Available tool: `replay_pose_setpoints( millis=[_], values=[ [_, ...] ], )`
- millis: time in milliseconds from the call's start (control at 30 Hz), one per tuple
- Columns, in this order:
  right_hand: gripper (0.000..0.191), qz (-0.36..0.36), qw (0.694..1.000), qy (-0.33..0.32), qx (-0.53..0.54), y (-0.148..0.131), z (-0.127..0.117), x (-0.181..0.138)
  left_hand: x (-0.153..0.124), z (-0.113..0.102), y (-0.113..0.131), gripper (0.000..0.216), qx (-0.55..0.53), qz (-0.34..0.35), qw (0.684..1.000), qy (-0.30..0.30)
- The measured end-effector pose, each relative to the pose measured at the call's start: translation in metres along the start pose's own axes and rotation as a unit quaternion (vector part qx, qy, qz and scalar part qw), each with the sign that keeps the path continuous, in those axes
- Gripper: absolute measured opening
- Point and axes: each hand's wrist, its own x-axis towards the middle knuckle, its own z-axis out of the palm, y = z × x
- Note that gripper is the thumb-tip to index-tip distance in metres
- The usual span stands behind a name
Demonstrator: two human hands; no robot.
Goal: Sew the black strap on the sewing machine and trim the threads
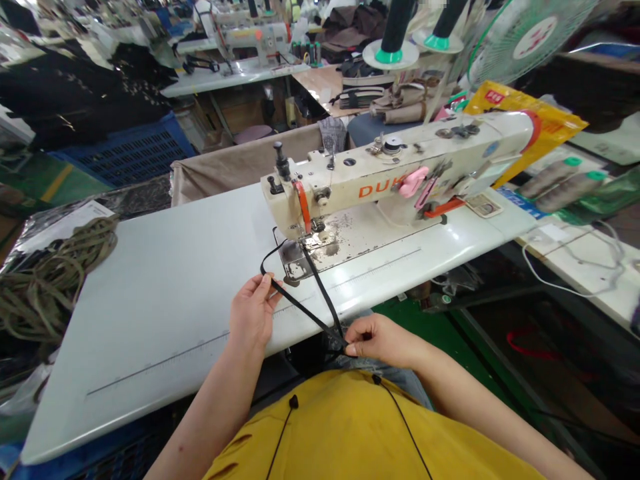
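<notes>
A narrow black strap point(302, 306) runs in a loop from under the needle area of the sewing machine point(370, 180) toward me. My left hand point(254, 307) pinches it between thumb and fingers, just left of the machine's needle plate. At the table's front edge my right hand point(377, 340) is closed on the strap where its two lengths meet. Below that point more black material hangs over the edge, and its shape is hard to make out. The machine's white tabletop point(165, 280) lies under the left hand.
A heap of olive cord or strap point(55, 273) lies at the table's left end. Thread cones point(395, 33) stand behind the machine, near a fan point(530, 40) and a yellow bag point(530, 127). A blue crate point(135, 150) with dark cloth stands at the back left.
</notes>
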Motion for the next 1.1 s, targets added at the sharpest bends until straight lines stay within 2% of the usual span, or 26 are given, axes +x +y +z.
replay_pose_setpoints(
  millis=[367,600,800,867,1100],
  values=[
    [0.032,0.013,1.000,0.001,0.004,-0.001,-0.007,-0.007,0.002,0.000,0.000,0.017,0.004,0.010,1.000,0.013],
    [0.023,0.015,1.000,0.006,-0.006,-0.001,-0.007,-0.008,0.000,0.001,0.003,0.016,0.002,-0.001,1.000,0.003],
    [0.013,-0.014,0.998,0.041,-0.039,0.005,0.002,-0.003,-0.002,0.004,0.007,0.014,-0.076,-0.052,0.994,-0.057],
    [0.013,0.000,0.999,0.037,-0.023,0.007,0.005,-0.003,-0.002,0.006,0.008,0.012,-0.107,-0.070,0.990,-0.062],
    [0.009,0.052,0.999,0.012,-0.008,0.003,0.011,-0.007,-0.001,0.015,0.014,0.033,-0.203,-0.118,0.971,-0.052]
  ],
)
